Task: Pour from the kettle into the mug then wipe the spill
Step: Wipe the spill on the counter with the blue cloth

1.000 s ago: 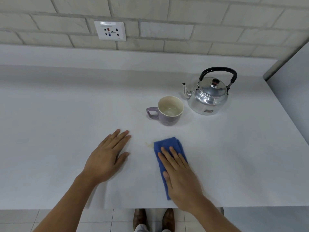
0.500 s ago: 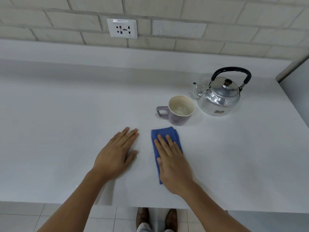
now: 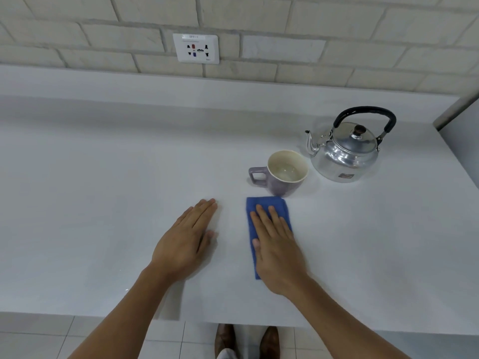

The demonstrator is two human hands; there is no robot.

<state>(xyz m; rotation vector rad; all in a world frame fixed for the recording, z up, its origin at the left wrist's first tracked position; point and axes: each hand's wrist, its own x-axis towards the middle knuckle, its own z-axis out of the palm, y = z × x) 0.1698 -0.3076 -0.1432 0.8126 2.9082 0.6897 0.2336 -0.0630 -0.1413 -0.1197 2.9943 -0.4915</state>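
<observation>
A shiny metal kettle with a black handle stands upright at the back right of the white counter, spout pointing left. Just left of it sits a purple mug with a cream inside and a little liquid, its handle to the left. A folded blue cloth lies on the counter right in front of the mug. My right hand presses flat on the cloth, fingers together, covering its near half. My left hand rests flat on the bare counter to the left of the cloth, holding nothing.
A wall socket sits on the brick wall behind the counter's raised back ledge. A grey panel closes off the right end. The counter's front edge runs under my forearms, with tiled floor and my shoes below.
My right hand has slid the blue cloth forward toward the mug, over the small yellowish spill that showed beside it a second ago. My left hand has stayed flat.
</observation>
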